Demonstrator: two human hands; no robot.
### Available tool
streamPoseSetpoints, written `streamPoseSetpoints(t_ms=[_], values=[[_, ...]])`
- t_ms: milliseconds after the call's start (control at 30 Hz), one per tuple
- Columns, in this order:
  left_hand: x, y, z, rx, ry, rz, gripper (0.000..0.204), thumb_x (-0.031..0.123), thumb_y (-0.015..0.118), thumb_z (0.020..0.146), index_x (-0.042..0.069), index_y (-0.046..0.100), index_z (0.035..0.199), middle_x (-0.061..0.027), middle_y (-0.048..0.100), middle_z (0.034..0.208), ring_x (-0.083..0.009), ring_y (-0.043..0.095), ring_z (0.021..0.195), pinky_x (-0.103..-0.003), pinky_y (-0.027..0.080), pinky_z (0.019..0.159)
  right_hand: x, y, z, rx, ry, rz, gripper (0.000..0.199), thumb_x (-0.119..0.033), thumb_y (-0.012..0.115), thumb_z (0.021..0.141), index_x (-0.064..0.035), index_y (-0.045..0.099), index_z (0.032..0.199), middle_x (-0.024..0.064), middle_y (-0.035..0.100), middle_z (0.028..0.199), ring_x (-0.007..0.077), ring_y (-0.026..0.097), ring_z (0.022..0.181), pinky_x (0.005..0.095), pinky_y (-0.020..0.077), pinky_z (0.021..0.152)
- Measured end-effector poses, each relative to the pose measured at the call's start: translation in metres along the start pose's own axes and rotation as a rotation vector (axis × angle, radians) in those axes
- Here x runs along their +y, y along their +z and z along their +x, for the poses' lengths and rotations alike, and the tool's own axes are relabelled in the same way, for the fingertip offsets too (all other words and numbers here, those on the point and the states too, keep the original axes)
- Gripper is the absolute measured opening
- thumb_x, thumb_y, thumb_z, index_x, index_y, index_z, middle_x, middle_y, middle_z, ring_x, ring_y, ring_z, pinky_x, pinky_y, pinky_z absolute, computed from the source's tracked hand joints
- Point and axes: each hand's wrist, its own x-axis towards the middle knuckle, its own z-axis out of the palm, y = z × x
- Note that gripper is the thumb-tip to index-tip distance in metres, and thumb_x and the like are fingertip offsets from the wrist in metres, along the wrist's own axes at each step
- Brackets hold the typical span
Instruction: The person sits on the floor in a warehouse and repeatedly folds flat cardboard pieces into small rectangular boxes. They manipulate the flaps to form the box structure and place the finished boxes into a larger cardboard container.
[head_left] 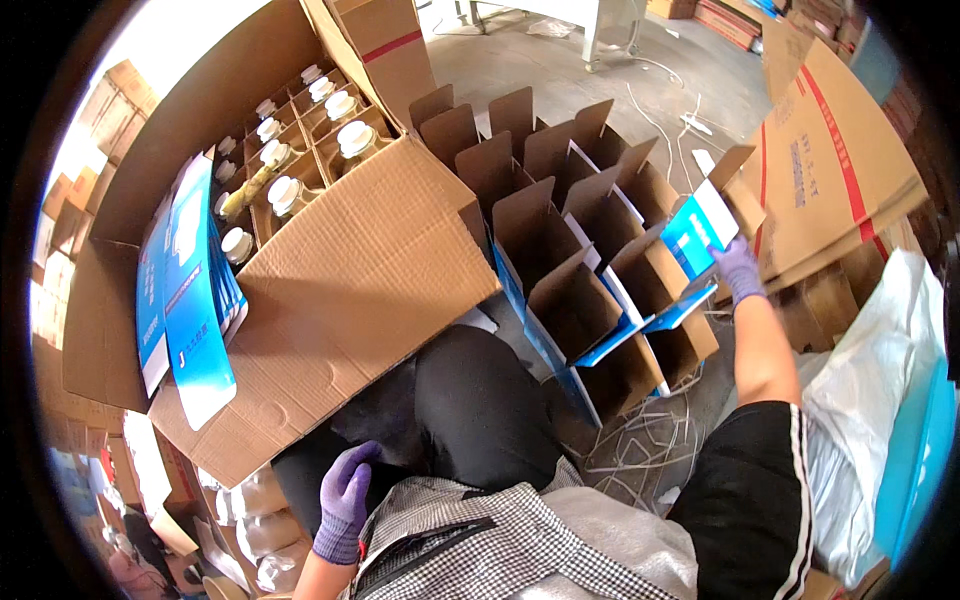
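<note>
My right hand (738, 270), in a purple knitted glove, reaches to the far right and grips the edge of a small blue-and-white carton (688, 240). This carton stands at the right side of a cluster of open-topped cartons (540, 235) with brown insides and raised flaps. My left hand (345, 497), gloved alike, hovers over my lap, its thumb apart from the fingers and nothing seen in it. Left of centre, a large open cardboard box (350, 270) holds several bottles (285, 192) with white caps between cardboard dividers. Flat blue-and-white carton sleeves (190, 270) lie on its left side.
Big flattened cardboard boxes (830, 160) with red stripes lean at the right. White plastic sheeting (865, 400) hangs below them. Loose white strapping (640, 450) lies tangled on the floor. A white table (600, 25) stands at the back; wrapped bottles (265, 535) sit at lower left.
</note>
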Motion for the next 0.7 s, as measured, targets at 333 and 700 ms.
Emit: streamPoseSetpoints(t_ms=[333, 700], values=[[0.050, -0.010, -0.004, 0.076, 0.266, 0.181, 0.040, 0.015, 0.068, 0.079, -0.002, 0.068, 0.115, -0.0186, 0.068, 0.109, -0.0339, 0.065, 0.101, -0.040, 0.050, 0.093, -0.007, 0.064, 0.000, -0.577, 0.063, 0.674, 0.067, -0.055, 0.066, 0.091, -0.0020, 0.063, 0.132, 0.0130, 0.063, 0.131, 0.0243, 0.059, 0.116, 0.0380, 0.0449, 0.100], [0.104, -0.185, 0.056, 0.292, 0.317, 1.090, 0.089, 0.047, 0.085, 0.068, 0.007, 0.054, 0.141, -0.0226, 0.050, 0.145, -0.0394, 0.046, 0.135, -0.046, 0.037, 0.114, -0.198, -0.077, -0.155, -0.373, -0.726, 1.058, 0.037, -0.024, 0.056, 0.102, 0.0003, 0.062, 0.130, 0.0111, 0.064, 0.127, 0.0203, 0.060, 0.118, 0.0337, 0.0445, 0.104]])
